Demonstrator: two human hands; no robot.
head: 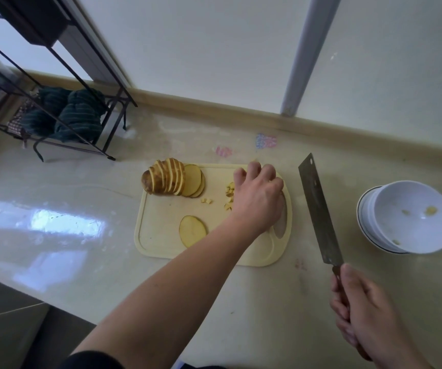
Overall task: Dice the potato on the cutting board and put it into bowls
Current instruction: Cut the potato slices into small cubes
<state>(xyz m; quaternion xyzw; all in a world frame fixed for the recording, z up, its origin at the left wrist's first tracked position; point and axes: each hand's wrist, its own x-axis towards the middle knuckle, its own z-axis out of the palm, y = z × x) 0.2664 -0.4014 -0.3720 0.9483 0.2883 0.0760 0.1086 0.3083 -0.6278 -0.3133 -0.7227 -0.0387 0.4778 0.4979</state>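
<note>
Far left of the left hand (258, 198), the sliced potato (165, 177) leans on the cutting board (161, 235); one slice (192, 230) lies nearer. Fingers curled down, that hand covers diced bits (230, 194); whether it grips any I cannot tell. Right of it, the right hand (366, 312) grips a cleaver (319, 211). Beyond stand stacked bowls (411, 217) on the desk (81, 209).
</note>
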